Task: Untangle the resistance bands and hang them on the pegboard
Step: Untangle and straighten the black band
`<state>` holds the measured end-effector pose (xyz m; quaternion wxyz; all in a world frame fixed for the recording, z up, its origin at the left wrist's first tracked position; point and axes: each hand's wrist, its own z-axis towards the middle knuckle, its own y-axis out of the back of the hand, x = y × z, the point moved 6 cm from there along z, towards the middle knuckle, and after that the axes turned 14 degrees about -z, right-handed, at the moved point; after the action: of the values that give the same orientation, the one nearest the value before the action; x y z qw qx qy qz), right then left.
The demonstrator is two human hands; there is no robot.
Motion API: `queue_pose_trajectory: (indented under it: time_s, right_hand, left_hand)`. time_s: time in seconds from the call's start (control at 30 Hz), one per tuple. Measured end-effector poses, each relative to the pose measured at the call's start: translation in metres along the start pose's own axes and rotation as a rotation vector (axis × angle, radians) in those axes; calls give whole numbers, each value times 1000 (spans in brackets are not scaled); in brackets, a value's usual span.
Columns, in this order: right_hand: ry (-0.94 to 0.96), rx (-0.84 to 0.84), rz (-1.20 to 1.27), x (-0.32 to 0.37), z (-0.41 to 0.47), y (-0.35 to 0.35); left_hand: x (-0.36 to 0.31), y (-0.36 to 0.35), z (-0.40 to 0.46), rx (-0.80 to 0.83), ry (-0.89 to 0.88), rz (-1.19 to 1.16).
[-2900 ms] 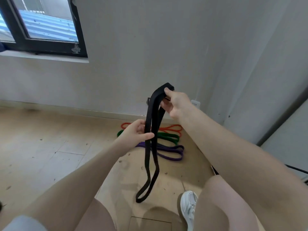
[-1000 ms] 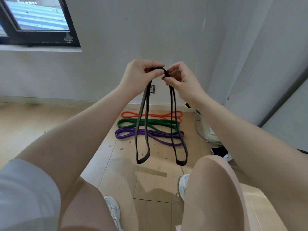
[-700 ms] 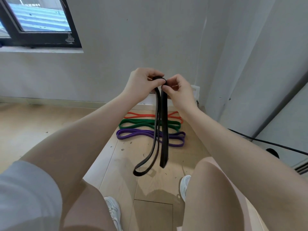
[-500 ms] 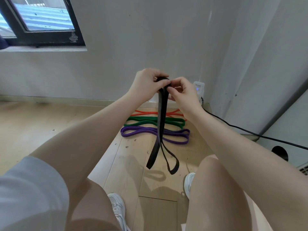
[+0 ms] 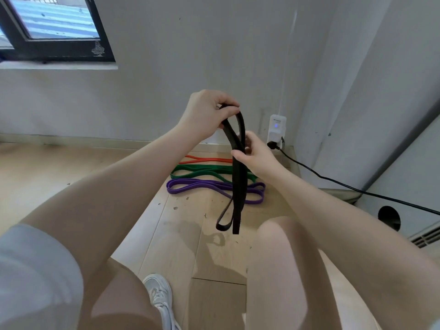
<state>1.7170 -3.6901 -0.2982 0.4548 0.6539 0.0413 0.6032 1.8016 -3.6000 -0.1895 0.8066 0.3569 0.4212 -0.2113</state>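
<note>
**Black band held doubled over the floor**

Right hand (image 5: pixel 256 156) grips the hanging black band (image 5: pixel 238 184) mid-length; left hand (image 5: pixel 206 114) pinches its top fold. Beyond, on the wooden floor (image 5: pixel 71 167), lie purple band (image 5: pixel 214 189), green band (image 5: pixel 204 171), then orange band (image 5: pixel 207 159) nearest the wall.

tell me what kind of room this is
Probably a bare room in a home or flat: a light wood floor, a dark-framed window in plain white walls, and a wall plug adapter by the corner.
</note>
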Motion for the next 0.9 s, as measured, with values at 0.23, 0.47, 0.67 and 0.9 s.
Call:
queue_pose_trajectory:
  time_s: [0.23,0.47,0.67,0.9]
  right_hand:
    - [54,-69,-268,-24,11,40]
    - [148,145,-672,-72,89,-7]
    - [59,595,-926,-160,133,-181]
    - [-46,555,-903,-233,179,-330]
  left_hand:
    - [37,-20,11,-20,142,-294]
    - [160,-30,28,11,302,-195]
    - [353,-30,1,205,473,245]
    - [514,-37,-16,372,433,691]
